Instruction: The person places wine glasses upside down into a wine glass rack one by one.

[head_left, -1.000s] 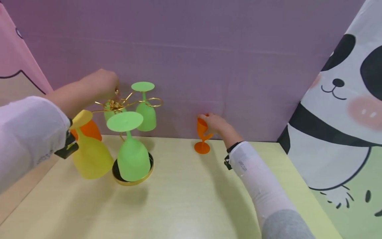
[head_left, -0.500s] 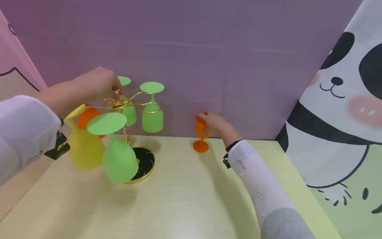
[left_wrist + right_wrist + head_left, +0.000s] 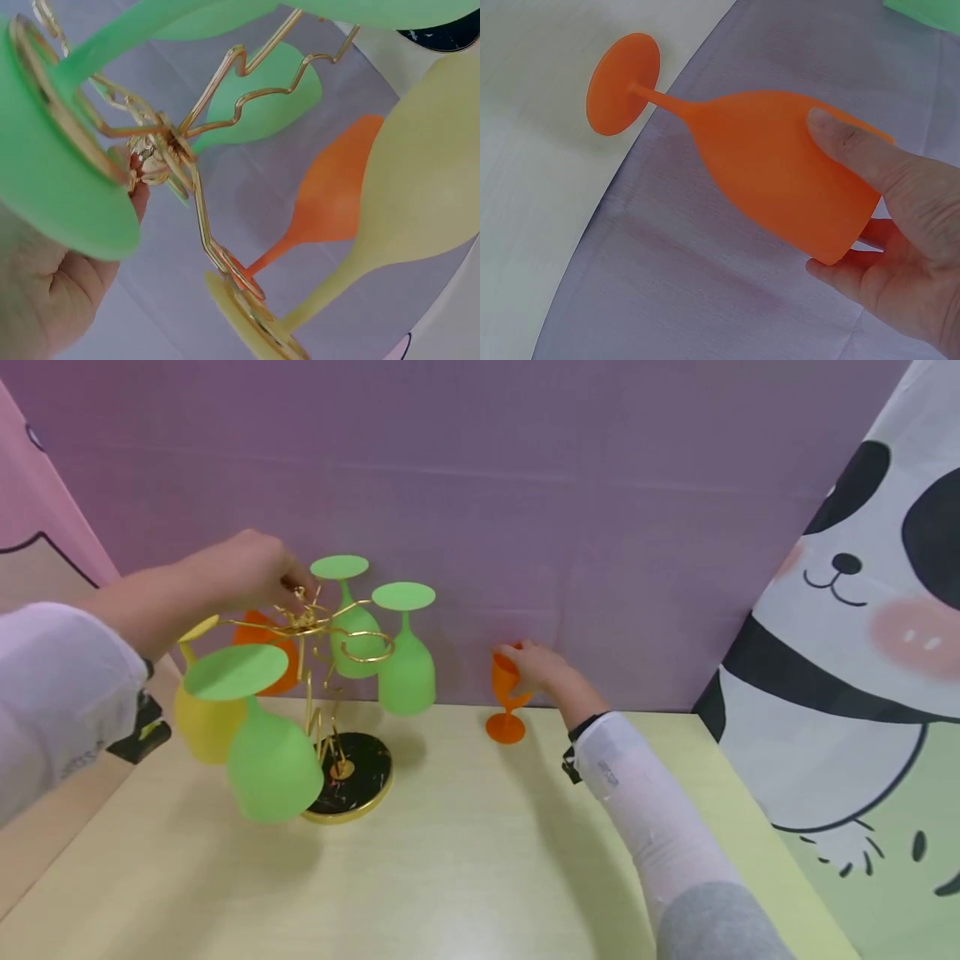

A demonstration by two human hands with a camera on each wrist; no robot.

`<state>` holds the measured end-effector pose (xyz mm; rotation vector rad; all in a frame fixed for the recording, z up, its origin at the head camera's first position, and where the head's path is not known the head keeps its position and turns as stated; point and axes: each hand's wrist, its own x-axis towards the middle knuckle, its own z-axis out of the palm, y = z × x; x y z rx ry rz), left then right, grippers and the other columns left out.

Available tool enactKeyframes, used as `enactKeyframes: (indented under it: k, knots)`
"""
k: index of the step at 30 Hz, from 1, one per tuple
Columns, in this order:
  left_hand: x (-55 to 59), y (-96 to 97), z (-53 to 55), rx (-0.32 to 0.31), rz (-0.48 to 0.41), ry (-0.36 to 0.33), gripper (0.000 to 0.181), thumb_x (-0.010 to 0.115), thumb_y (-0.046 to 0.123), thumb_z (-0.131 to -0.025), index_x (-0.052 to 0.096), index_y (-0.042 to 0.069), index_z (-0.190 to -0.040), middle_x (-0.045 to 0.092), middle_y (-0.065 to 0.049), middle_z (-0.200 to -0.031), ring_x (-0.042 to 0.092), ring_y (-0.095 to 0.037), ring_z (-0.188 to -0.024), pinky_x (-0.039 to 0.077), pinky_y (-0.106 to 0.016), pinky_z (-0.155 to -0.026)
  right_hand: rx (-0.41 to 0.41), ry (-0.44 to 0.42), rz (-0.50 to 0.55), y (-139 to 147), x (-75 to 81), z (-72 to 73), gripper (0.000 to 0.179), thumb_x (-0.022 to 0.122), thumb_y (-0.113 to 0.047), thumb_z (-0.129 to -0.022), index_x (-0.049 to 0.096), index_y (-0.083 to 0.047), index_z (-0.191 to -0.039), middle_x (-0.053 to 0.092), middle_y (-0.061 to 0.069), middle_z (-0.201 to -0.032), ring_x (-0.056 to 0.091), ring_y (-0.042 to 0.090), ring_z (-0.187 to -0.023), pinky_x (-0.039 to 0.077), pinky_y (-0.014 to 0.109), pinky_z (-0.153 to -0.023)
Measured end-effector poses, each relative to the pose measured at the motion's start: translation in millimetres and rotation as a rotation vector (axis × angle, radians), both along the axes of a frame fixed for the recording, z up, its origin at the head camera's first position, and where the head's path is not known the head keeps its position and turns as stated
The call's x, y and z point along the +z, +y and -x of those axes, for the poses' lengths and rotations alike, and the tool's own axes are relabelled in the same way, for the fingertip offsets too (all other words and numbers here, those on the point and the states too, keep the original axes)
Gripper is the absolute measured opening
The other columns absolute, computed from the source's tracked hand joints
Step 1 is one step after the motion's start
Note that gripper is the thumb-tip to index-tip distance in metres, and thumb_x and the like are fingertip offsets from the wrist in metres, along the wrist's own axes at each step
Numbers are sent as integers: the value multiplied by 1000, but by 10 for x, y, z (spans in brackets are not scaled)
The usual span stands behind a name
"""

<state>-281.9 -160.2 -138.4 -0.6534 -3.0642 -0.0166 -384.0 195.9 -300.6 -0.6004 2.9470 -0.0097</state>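
Note:
My left hand (image 3: 251,568) pinches the top knob of a gold wine glass rack (image 3: 303,625). From its arms wine glasses hang upside down: a green one in front (image 3: 273,768), two green at the back right, a yellow one (image 3: 206,722) and an orange one (image 3: 281,675) at the left. In the left wrist view, a green foot partly covers the left hand (image 3: 45,292). Farther right, my right hand (image 3: 536,668) grips the bowl of another orange wine glass (image 3: 772,165), thumb on the near side. That glass is upright, its foot at the table by the back wall.
The rack's round black base (image 3: 367,777) with a gold rim sits on the pale wooden table (image 3: 450,860). A purple cloth wall (image 3: 480,527) rises behind the table's back edge. A panda-printed panel (image 3: 847,693) borders the right side.
The rack's top has turned with the hanging glasses: the front ones shifted left, the back green ones shifted right. The base shows more. My right hand and its orange wine glass stay nearly still.

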Motion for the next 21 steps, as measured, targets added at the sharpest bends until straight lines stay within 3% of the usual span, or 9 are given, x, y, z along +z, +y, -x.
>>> enactKeyframes:
  k: [8,14,21]
  knots:
    - [-15,-38,15,32,-8,-50,32,71,20,-88,70,7,-117,72,-11,-102,62,-23,-90,54,-41,-77,11,6,-27,0,4,-8,83,79,-27,-81,32,-25,-150,41,20,-139,45,38,-121,42,52,-105]
    - [-14,-15,19,24,-15,-34,30,70,18,-89,70,6,-117,72,-12,-101,62,-24,-90,53,-42,-78,8,3,-50,-8,24,-7,84,79,-28,-81,30,-23,-150,40,20,-140,46,37,-122,44,52,-103]
    - [-51,25,4,29,-54,-28,28,69,15,-89,69,5,-116,71,-15,-103,63,-26,-91,55,-41,-77,-59,-49,17,10,48,-29,85,77,-24,-83,27,-23,-152,35,19,-146,42,38,-125,40,54,-107]
